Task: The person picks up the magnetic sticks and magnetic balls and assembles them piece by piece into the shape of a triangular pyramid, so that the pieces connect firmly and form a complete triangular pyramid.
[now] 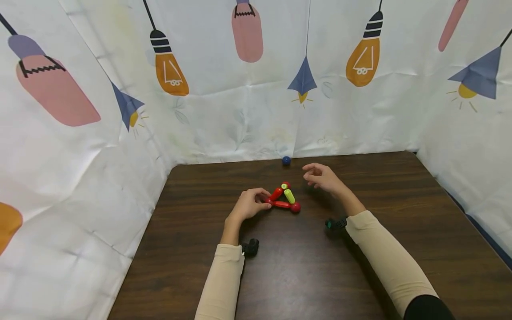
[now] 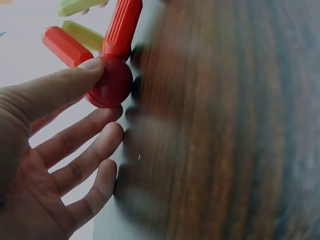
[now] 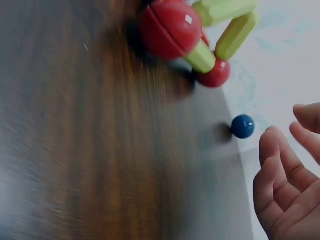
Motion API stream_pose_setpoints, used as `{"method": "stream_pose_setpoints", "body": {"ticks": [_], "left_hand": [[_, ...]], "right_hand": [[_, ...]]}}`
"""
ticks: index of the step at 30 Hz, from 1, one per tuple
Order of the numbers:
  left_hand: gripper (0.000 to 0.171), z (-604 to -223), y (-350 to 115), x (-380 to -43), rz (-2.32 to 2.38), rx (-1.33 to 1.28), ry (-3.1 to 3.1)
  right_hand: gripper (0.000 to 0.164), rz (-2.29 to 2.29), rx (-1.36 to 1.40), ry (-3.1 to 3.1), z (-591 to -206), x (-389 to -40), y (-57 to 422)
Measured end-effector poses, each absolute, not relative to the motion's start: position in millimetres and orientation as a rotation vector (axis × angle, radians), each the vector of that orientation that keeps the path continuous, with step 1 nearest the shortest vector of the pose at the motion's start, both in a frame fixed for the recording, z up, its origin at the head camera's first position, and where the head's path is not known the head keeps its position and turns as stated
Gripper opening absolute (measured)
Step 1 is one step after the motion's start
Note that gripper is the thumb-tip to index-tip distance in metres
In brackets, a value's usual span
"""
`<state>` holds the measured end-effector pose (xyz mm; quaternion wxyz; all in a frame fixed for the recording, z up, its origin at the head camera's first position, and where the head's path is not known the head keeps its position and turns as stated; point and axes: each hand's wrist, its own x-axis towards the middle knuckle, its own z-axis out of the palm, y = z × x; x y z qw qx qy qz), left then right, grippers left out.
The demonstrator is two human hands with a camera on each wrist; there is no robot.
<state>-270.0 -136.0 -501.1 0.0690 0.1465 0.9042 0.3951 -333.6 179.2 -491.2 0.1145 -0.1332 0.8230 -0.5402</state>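
On the table lies a toy frame of red and yellow-green rods (image 1: 290,196) joined by red balls (image 1: 295,207); some rods tilt upward from the tabletop. My left hand (image 1: 249,205) pinches the red ball (image 2: 111,84) at the frame's left corner, thumb on its near side and the index finger mostly hidden behind it. To the right of the frame, my right hand (image 1: 323,178) hovers above the table with loosely bent fingers and holds nothing. A single blue ball (image 1: 286,161) sits by the table's far edge, left of the right hand and apart from it.
The dark wood-grain table (image 1: 192,266) ends at the back against a white curtain (image 1: 248,115) printed with lamps. The curtain also encloses the left and right sides. A small dark camera is strapped at each wrist.
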Motion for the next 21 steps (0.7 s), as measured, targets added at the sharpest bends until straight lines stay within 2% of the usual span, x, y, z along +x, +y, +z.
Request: {"method": "stream_pose_setpoints", "body": {"ticks": [5, 21], "left_hand": [[0.026, -499, -141, -273, 1.185, 0.448, 2.713], [0.025, -497, -147, -269, 1.214, 0.437, 2.651]], "right_hand": [[0.048, -1.499, -0.435, 2.437, -484, -355, 167], [0.069, -1.293, -0.490, 2.453, -491, -394, 133]]}}
